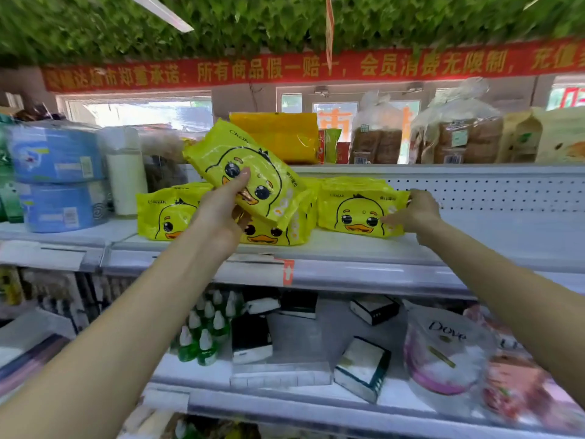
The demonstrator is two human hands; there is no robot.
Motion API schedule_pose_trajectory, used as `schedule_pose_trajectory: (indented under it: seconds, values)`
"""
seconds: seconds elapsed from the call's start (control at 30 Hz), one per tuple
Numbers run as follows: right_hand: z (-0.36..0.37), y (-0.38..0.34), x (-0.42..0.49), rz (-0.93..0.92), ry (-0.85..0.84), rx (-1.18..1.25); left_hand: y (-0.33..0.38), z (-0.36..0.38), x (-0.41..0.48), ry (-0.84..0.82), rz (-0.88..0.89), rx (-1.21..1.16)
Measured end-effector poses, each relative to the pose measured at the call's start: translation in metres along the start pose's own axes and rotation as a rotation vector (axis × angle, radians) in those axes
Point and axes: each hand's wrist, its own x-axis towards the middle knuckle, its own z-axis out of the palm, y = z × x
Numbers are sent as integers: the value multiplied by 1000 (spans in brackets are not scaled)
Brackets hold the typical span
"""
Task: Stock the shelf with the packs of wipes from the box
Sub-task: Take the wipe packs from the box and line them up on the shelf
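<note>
L hand (221,213) grips a tilted pack (253,166) over the shelf (474,245); R hand (418,213) pinches edge of 2nd pack (354,210) lying on it

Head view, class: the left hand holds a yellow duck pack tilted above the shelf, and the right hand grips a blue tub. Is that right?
No: in the head view the right hand grips a yellow duck pack lying on the shelf, not a blue tub. The left hand does hold a tilted pack.
</note>
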Motion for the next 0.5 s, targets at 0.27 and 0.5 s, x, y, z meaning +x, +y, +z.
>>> schedule_pose_trajectory:
  seconds: [0.27,0.5]
  values:
    - [21,1,26,-35,31,-127,8,-6,17,-70,-15,-9]
    - [3,1,27,29,105,2,-5,27,28,-169,-63,-81]
